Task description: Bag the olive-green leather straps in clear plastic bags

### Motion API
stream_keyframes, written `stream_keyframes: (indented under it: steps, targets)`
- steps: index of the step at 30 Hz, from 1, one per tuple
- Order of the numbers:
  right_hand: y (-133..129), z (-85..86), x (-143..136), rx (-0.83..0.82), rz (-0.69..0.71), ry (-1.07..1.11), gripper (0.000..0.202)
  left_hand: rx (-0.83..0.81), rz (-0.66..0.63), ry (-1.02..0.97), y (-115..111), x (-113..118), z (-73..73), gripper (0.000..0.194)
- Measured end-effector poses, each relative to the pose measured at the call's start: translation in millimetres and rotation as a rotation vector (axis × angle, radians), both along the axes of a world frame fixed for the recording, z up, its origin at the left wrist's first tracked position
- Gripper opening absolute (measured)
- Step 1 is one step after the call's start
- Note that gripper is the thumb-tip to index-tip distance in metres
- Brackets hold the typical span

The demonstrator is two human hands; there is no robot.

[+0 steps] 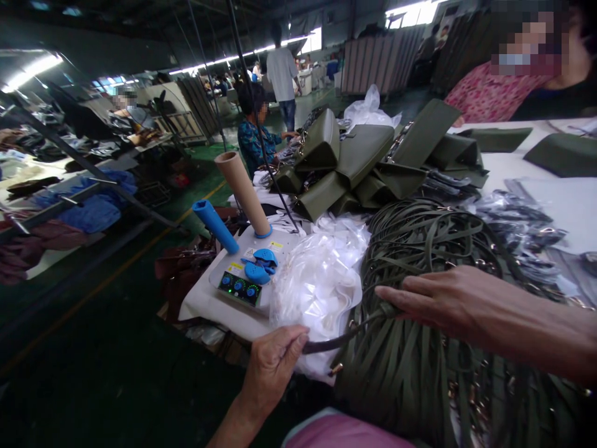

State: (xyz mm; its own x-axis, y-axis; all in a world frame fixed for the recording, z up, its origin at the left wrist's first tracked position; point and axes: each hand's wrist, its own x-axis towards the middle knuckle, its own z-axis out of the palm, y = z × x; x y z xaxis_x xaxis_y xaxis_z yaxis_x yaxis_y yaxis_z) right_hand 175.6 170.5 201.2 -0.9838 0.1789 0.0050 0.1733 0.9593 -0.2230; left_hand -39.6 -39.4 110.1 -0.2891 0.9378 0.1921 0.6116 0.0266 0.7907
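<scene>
A dark green strap [329,344] runs from my left hand [276,361] toward the large pile of green straps [420,249] with metal clasps. The thumb and fingers of my left hand are closed on the strap's end. My right hand [433,302] reaches over the pile, palm down, its index finger stretched out near the other part of the strap; the remaining fingers are bent over the straps. Clear plastic bags [317,280] lie between my left hand and a machine with blue knobs [239,287].
Green bags [364,152] are heaped behind the straps. A cardboard tube [243,193] and a blue tube [215,226] stand on the machine. Plastic-wrapped parts [527,224] lie at the right. A person in pink [494,90] is across the table [504,168]; others are farther back.
</scene>
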Motion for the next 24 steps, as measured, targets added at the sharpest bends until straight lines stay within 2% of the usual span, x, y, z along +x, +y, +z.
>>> stream_keyframes:
  steps: [3,6,11,13,15,21,24]
  targets:
    - [-7.1,-6.3,-15.9,-0.060,0.126,-0.144,0.032,0.051,-0.043,0.040,6.7,6.3,1.1,0.014]
    - [-13.1,-9.2,-26.2,-0.150,0.096,-0.222,0.032,0.115,-0.046,0.091,9.4,10.2,0.8,0.015]
    - [-20.3,-13.2,-36.3,-0.531,0.061,-0.351,0.037,0.227,-0.014,0.209,9.1,12.9,0.3,0.018]
    - [-23.1,-15.8,-40.3,-0.595,0.070,-0.359,0.037,0.233,-0.033,0.219,10.4,15.1,1.9,0.018]
    - [-26.6,-16.8,-43.4,-0.548,0.075,-0.346,0.036,0.237,-0.057,0.224,12.4,18.1,4.2,0.017]
    - [-35.6,-12.8,-46.4,-0.205,0.122,-0.284,0.030,0.228,-0.115,0.227,17.0,26.3,8.0,0.018]
    - [-37.8,-14.7,-48.0,-0.136,0.186,-0.284,0.025,0.209,-0.128,0.208,18.1,29.3,7.9,0.017]
